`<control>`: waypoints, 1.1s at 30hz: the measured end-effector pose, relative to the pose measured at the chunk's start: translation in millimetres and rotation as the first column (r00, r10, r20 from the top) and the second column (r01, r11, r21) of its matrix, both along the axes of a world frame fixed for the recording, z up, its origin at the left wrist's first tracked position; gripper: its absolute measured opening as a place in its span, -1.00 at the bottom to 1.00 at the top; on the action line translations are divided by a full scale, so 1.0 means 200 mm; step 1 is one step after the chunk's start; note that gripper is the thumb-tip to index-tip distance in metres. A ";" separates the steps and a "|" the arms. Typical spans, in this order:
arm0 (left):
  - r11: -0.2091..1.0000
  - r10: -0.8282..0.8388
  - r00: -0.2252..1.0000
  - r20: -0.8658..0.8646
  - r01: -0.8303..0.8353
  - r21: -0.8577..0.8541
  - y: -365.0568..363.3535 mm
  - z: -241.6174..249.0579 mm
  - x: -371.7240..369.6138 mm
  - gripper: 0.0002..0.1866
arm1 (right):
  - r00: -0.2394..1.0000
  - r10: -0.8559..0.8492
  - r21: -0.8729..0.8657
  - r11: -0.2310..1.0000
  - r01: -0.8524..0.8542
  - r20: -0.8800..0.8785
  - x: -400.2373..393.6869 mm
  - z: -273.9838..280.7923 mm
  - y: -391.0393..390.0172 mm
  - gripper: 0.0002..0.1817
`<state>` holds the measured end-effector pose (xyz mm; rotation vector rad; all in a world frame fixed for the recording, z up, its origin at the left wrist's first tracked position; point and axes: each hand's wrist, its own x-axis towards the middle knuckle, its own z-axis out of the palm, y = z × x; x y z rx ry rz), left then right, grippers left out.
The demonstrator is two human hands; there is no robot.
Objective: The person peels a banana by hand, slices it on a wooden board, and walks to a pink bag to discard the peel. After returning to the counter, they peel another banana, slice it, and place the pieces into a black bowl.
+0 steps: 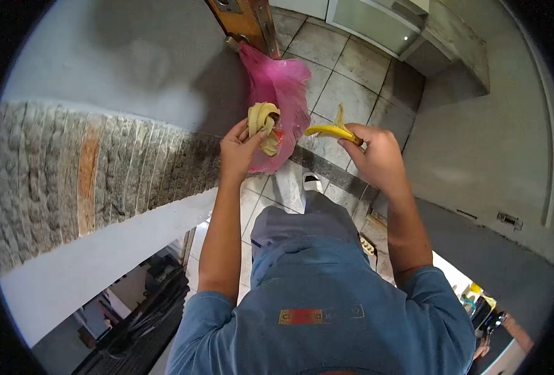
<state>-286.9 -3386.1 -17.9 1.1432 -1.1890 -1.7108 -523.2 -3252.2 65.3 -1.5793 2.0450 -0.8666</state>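
Observation:
My left hand [238, 149] grips a bunch of limp banana peels [262, 120] right at the mouth of a pink plastic bag [284, 94]. The bag hangs from a wooden door [244, 20] above. My right hand [377, 155] holds another yellow banana peel [332, 130] by one end, just to the right of the bag and apart from it. Both arms reach forward over my blue shirt.
A rough stone ledge [102, 169] on a grey wall runs along the left. Tiled floor [346, 75] lies below, with my white shoe [312, 182] on it. A white-framed glass door [377, 22] is at the top right. Small bottles [477, 297] stand at the lower right.

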 end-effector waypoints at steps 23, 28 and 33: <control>0.900 -0.327 0.743 0.583 0.432 -0.047 -0.23 -0.45 0.10 -0.54 | 0.983 -0.018 0.213 0.977 -0.023 0.185 0.18 -0.16 -0.33 -0.68; 0.934 -0.250 0.804 0.540 0.348 -0.086 -0.18 -0.52 0.27 -0.60 | 0.863 0.001 0.251 0.957 -0.148 0.505 0.34 -0.36 -0.47 -0.67; 0.946 -0.139 0.665 0.734 0.309 -0.101 -0.10 -0.60 0.35 -0.49 | 0.808 -0.142 0.205 0.978 0.027 0.571 0.41 -0.73 -0.64 -0.66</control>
